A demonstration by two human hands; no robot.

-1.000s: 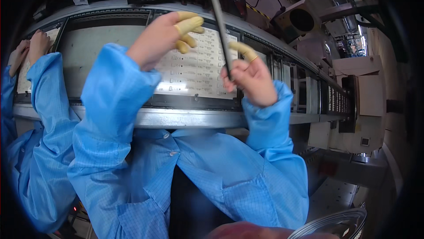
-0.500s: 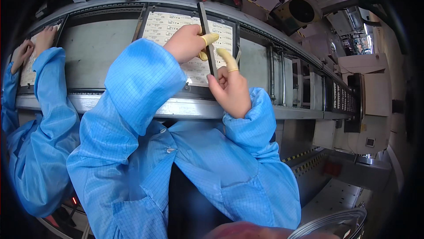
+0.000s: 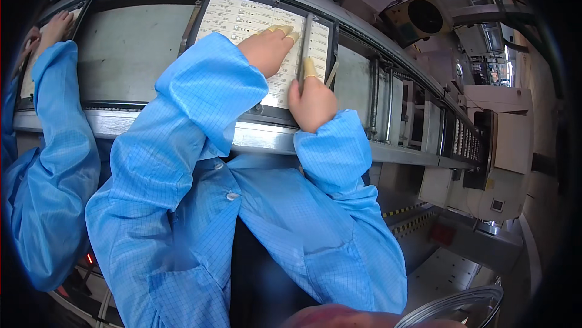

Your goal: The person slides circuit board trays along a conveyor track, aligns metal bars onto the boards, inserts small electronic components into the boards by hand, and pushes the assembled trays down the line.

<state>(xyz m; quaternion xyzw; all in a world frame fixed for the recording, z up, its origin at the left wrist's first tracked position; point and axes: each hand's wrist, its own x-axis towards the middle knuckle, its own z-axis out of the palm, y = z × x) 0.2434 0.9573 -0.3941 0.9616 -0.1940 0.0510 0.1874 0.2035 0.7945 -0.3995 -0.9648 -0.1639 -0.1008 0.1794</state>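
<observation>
A flat panel of white printed strips [image 3: 227,16] lies in a black-framed tray on the conveyor in front of me. Across its right part rests a straight grey metal bar [image 3: 307,38], running from the far edge toward me. My right hand [image 3: 314,100] holds the bar's near end, a yellow-cotted finger along it and the thumb at its left side. To the left of the bar, my left hand [image 3: 270,50] lies on the strips with its fingers stretched out, yellow cots on the tips.
The conveyor's metal front rail [image 3: 260,137] runs between me and the tray. At far left, a co-worker's hands [image 3: 56,28] rest on another panel. Dark bins with red-handled tools line the far side. A round black fan-like unit [image 3: 424,16] stands at upper right.
The bar has gone from tilted and raised to lying along the panel's right part. My left hand has let go of it and now lies on the strips.
</observation>
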